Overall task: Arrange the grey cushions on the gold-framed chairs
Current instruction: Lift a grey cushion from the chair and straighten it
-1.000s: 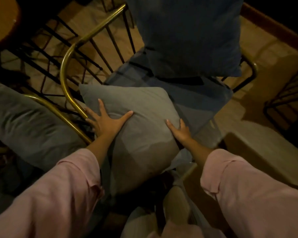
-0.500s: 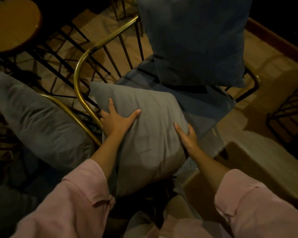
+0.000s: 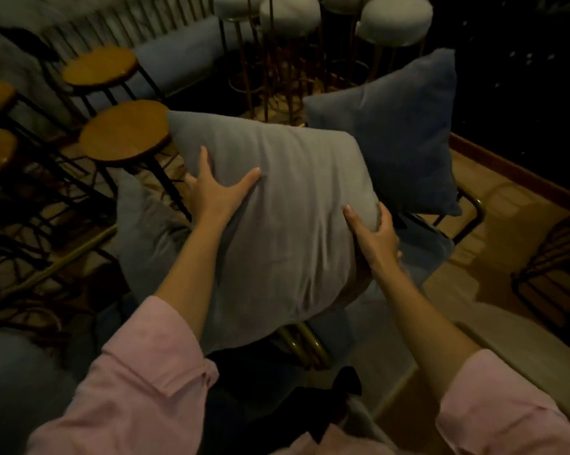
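Note:
A grey square cushion is held up in the middle of the view, tilted. My left hand presses flat on its left side with fingers spread. My right hand grips its right lower edge. Behind it a darker grey-blue cushion leans upright at the back of a gold-framed chair. Another grey cushion lies on the neighbouring chair to the left, partly hidden by my left arm. A gold chair rail shows below the held cushion.
Round wooden stools on black legs crowd the left. White padded bar stools on gold legs stand at the back. A black wire chair sits at the right, on a tan floor.
The cushion has been lifted off the chair seat and raised toward me. My right hand has closed on its edge. The camera has tilted up, which brings the stools into view.

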Tool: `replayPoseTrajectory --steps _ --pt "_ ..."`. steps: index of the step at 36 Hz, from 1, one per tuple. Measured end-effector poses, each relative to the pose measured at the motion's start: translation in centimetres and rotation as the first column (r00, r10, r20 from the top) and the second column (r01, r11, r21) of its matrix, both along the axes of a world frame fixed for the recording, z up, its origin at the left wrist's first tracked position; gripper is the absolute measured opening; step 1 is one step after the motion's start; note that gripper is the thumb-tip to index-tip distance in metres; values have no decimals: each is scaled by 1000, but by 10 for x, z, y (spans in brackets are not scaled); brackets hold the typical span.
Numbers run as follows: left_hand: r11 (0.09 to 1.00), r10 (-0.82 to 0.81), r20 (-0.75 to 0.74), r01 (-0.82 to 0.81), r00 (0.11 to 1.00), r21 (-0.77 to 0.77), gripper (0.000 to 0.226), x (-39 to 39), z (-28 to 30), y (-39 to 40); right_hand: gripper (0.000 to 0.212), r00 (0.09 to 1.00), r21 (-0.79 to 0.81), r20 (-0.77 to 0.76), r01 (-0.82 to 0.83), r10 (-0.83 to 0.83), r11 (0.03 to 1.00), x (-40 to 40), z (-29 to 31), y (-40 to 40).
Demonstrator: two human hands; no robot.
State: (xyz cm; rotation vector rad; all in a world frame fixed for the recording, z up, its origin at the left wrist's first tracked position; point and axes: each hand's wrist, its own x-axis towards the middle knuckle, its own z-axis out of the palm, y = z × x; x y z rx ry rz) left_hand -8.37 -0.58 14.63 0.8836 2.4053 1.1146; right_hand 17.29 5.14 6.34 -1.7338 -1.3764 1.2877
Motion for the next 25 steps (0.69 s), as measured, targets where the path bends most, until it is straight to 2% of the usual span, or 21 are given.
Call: replayPoseTrajectory --steps 6,12,17,21,25 --pt "974 145 1 -142 989 178 112 -85 51 -87 105 991 157 -18 -126 131 979 -84 63 -46" --pt "893 361 37 -357 932 276 108 -164 63 -211 110 938 360 -66 -296 341 885 -188 79 -114" --pt "785 540 81 -535 838 313 105 -204 43 -306 105 867 417 -18 -446 498 792 -259 70 -170" --pt "709 635 152 -650 757 273 106 -219 10 -360 104 806 409 23 -547 591 730 -298 49 -201" --pt "658 683 223 -718 696 226 110 -219 -35 -395 96 746 317 150 -658 649 683 -320 22 -218"
